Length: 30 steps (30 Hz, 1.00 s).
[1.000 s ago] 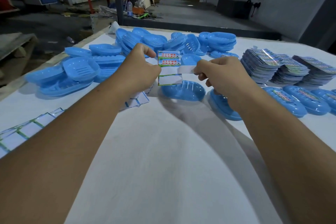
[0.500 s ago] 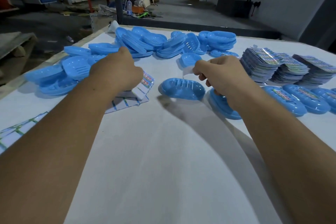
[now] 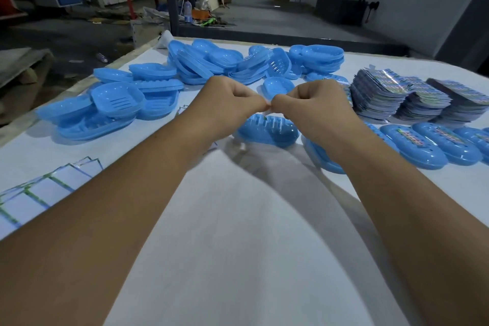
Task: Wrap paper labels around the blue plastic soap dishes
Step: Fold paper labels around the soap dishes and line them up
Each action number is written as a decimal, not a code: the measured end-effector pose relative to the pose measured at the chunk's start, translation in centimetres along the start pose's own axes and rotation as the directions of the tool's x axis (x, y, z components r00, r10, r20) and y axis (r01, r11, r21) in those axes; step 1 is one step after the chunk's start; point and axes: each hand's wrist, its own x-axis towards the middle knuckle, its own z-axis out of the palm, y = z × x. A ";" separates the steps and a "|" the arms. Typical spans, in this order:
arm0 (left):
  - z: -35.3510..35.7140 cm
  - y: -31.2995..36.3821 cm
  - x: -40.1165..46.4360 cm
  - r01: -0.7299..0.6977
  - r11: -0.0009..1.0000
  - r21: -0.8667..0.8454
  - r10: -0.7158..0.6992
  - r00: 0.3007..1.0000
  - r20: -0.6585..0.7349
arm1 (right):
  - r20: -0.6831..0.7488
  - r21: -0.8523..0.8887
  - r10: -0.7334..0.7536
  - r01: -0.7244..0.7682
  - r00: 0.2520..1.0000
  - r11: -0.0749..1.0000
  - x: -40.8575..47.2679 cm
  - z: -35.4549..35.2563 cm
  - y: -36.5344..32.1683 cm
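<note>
1. Both hands meet above the bench [image 3: 238, 233]: the left hand [image 3: 230, 103] and right hand [image 3: 315, 106] are curled, fingers narrowed to a pinch, tips touching over something small and pale, seemingly a scrap of paper [image 3: 268, 108]. It is too small to tell just what it is.
2. The soap dish [image 3: 267, 131] next for wrapping lies on the bench just below the hands, untouched.
3. Loose paper labels [image 3: 39, 193] lie fanned at the near left edge; printed stacks [image 3: 412, 98] stand to the right, with wrapped dishes [image 3: 418, 149] in a row in front of them. A heap of bare dishes [image 3: 119, 103] fills the far left.
4. To my eye this is a preparing step, perhaps peeling a backing. Doing it well means pulling slowly with the tips close together so the paper does not tear.
5. I would then centre the label across the dish's middle and draw it snug before closing it.
</note>
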 end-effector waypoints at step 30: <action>0.6 -1.7 1.6 0.113 0.983 -0.146 -0.138 0.976 -0.170 | -0.067 -0.097 -0.004 -0.002 0.998 0.995 0.9 -0.6 1.0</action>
